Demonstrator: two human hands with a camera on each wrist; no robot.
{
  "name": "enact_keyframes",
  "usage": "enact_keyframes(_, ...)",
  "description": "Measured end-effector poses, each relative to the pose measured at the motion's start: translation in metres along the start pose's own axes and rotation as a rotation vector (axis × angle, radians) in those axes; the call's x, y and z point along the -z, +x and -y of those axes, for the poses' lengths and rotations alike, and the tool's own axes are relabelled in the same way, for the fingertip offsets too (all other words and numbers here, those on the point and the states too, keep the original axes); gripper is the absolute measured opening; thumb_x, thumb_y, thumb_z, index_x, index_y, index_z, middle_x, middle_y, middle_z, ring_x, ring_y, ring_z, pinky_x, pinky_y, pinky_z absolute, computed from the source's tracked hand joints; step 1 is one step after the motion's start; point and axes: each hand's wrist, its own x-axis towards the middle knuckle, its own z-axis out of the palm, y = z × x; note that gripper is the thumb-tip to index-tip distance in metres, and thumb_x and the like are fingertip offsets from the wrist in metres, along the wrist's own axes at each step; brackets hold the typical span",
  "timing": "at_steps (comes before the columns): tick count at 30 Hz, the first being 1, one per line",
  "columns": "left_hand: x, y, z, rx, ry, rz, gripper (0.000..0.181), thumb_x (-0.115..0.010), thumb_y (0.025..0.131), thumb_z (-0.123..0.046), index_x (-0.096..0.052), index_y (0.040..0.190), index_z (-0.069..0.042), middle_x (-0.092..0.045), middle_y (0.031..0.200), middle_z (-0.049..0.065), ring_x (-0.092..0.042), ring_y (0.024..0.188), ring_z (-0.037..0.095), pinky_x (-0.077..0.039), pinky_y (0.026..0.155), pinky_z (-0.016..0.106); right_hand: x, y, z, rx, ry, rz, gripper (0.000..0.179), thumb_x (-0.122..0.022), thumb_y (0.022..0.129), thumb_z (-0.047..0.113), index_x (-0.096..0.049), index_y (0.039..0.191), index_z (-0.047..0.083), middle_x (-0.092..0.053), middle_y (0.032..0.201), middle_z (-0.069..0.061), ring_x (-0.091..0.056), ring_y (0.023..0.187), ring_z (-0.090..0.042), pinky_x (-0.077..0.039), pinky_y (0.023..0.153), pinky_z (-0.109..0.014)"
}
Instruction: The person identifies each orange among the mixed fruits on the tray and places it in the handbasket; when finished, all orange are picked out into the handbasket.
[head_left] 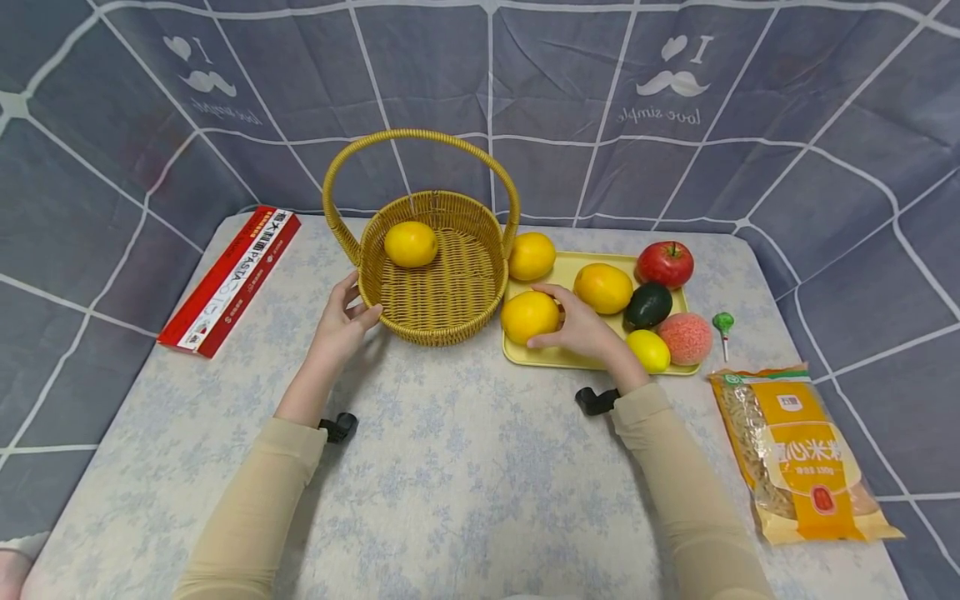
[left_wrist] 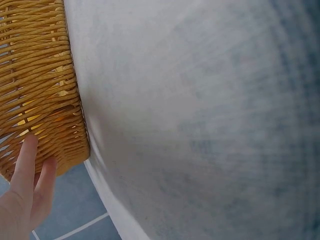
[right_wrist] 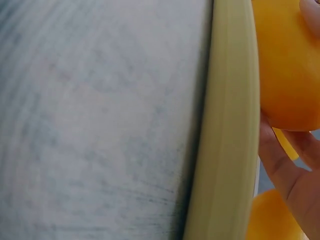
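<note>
My right hand [head_left: 577, 327] holds a smooth yellow-orange mango [head_left: 530, 317] at the left end of a pale yellow tray [head_left: 551, 357]. Thumb and fingers lie on either side of this mango [right_wrist: 290, 65] in the right wrist view. To the left stands a wicker basket [head_left: 431, 333] with a tall arched handle and another mango [head_left: 411, 244] inside. My left hand [head_left: 343, 325] touches the basket's left outer wall, its fingers [left_wrist: 26, 160] extended against the weave.
Two more mangoes, one [head_left: 532, 256] beside the basket, an avocado [head_left: 648, 306], apple [head_left: 664, 264], lemon [head_left: 648, 351] and pink rough-skinned fruit [head_left: 685, 339] crowd the tray. Right of it lie a green lollipop [head_left: 723, 323] and pasta bag [head_left: 806, 458]. A red pasta box [head_left: 231, 279] lies far left.
</note>
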Motion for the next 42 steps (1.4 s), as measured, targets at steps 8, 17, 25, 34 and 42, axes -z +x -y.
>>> enact_keyframes(8,0.001,-0.001,0.0,-0.01,0.001,0.01,0.077,-0.053,0.101,-0.013,-0.005,0.16,-0.023,-0.02,0.163,0.01,-0.034,0.145,0.028,-0.042,0.114,0.041,-0.001,-0.002,0.0,-0.02,0.074,-0.009,0.091,-0.086,0.075,0.033,-0.035,0.149,0.019,-0.036,0.154,-0.01,-0.044,0.132,-0.036,-0.042,0.109,-0.05)
enact_keyframes(17,0.0,0.0,0.0,-0.006,0.015,-0.002,0.076,-0.053,0.101,-0.012,-0.006,0.16,-0.022,-0.022,0.162,0.01,-0.035,0.145,0.028,-0.042,0.114,0.041,-0.005,-0.001,0.0,-0.023,0.065,-0.051,0.088,-0.088,0.071,0.036,-0.038,0.141,0.015,-0.045,0.144,-0.008,-0.045,0.128,-0.035,-0.04,0.11,-0.051)
enact_keyframes(25,0.0,-0.001,0.0,-0.019,0.01,0.009,0.076,-0.053,0.101,-0.011,-0.005,0.16,-0.021,-0.021,0.162,0.011,-0.035,0.144,0.029,-0.042,0.113,0.041,-0.005,-0.01,0.009,-0.012,0.059,-0.076,0.088,-0.089,0.07,0.04,-0.04,0.138,0.015,-0.047,0.142,-0.007,-0.047,0.127,-0.035,-0.041,0.109,-0.051)
enact_keyframes(34,0.001,-0.001,-0.003,-0.005,0.022,-0.006,0.078,-0.054,0.101,-0.012,-0.004,0.16,-0.022,-0.02,0.163,0.01,-0.034,0.145,0.028,-0.042,0.114,0.042,0.009,-0.016,0.046,0.046,0.083,-0.15,0.09,-0.088,0.07,0.042,-0.038,0.14,0.014,-0.044,0.144,-0.01,-0.046,0.128,-0.035,-0.047,0.103,-0.052)
enact_keyframes(42,0.0,-0.002,-0.002,-0.015,0.01,0.006,0.078,-0.053,0.101,-0.011,-0.004,0.16,-0.021,-0.019,0.163,0.011,-0.034,0.145,0.028,-0.042,0.114,0.041,0.002,0.002,0.081,0.162,0.184,-0.17,0.087,-0.089,0.072,0.032,-0.043,0.145,0.021,-0.047,0.143,-0.003,-0.049,0.12,-0.027,-0.05,0.097,-0.045)
